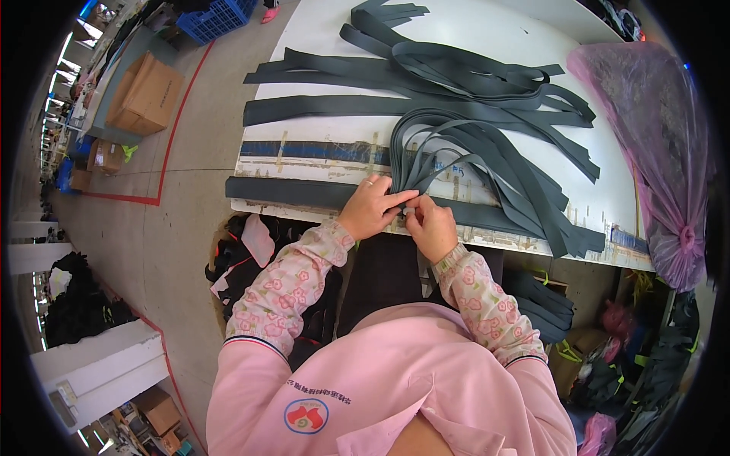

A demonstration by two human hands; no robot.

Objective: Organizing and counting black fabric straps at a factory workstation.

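Observation:
Both hands meet at the table's near edge over a looped bundle of flat dark grey elastic strips [494,163]. My left hand [370,205], with a ring on one finger, closes on the gathered part of the bundle, its index finger reaching toward the right hand. My right hand [432,228] is closed in a pinch beside those fingertips. Something small and whitish shows at its fingertips, too small to name. Under the hands, a long dark grey strip [293,191] lies along the table edge.
More dark grey strips [464,72] lie looped and stretched across the white table [319,34]. A pink translucent plastic bag [646,152] hangs at the right edge. Dark fabric pieces [255,243] are heaped below the table at left; a cardboard box [144,93] stands farther left.

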